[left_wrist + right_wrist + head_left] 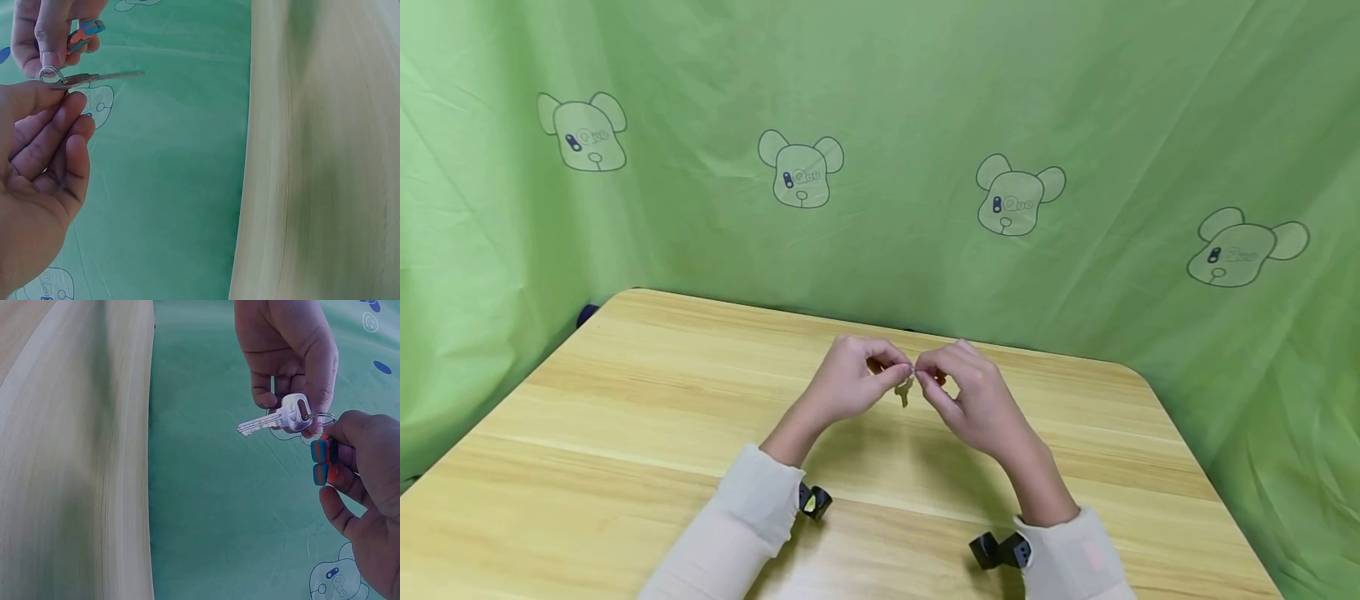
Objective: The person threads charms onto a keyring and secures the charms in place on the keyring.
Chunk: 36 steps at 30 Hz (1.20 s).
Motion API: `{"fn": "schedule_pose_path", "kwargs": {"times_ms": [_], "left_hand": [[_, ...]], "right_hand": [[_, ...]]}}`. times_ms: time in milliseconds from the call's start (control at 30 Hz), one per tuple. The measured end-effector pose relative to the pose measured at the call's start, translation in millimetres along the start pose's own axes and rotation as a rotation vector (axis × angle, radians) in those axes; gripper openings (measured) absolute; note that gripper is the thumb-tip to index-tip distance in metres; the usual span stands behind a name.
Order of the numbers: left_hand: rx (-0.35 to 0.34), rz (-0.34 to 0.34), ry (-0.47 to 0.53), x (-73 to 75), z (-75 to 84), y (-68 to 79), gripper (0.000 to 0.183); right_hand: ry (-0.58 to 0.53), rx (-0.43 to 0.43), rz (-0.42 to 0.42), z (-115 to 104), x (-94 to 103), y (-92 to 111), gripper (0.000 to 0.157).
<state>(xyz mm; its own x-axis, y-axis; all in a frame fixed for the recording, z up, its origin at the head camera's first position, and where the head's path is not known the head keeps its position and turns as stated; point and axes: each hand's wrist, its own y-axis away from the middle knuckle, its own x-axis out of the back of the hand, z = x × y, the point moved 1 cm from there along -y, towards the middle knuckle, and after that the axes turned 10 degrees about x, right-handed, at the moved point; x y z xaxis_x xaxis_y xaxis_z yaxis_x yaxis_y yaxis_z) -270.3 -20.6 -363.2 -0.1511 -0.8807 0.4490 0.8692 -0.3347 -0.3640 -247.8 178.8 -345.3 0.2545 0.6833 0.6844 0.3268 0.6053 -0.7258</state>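
A silver key (262,422) hangs on a thin metal split ring (322,416) between the two hands, above the table. My left hand (857,379) pinches the key's head beside the ring with thumb and forefinger; in the left wrist view that hand (47,156) has its other fingers loosely curled. From the other side my right hand (973,392) grips the ring between thumb and forefinger. A small orange and blue charm (320,462) dangles at the right hand's fingers (344,515). The key's blade (119,75) points away from both hands, toward the table side in the wrist views.
The wood-grain table (625,417) spreads under both forearms. Behind it hangs a green curtain (895,250) printed with bear heads. Black wrist cameras sit at the left cuff (760,500) and the right cuff (1067,550).
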Motion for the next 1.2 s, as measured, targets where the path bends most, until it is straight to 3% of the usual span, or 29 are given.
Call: {"fn": "schedule_pose_path", "kwargs": {"times_ms": [333,767,967,1200], "left_hand": [[0.028,0.022,0.016,-0.1,0.0,-1.2,0.008],[-0.211,0.044,-0.03,-1.6,-3.3,-2.3,0.008],[-0.238,0.057,-0.059,-2.0,-4.0,-2.1,0.005],[-0.211,0.058,-0.04,-2.6,-3.6,-1.2,0.005]], "right_hand": [[0.005,0.006,0.001,0.6,-1.4,-0.2,0.015],[0.013,0.011,0.027,0.6,0.8,-0.6,0.013],[0.012,0.019,0.023,1.6,1.0,-1.0,0.013],[0.011,0.021,0.016,2.0,0.2,0.3,0.012]]}}
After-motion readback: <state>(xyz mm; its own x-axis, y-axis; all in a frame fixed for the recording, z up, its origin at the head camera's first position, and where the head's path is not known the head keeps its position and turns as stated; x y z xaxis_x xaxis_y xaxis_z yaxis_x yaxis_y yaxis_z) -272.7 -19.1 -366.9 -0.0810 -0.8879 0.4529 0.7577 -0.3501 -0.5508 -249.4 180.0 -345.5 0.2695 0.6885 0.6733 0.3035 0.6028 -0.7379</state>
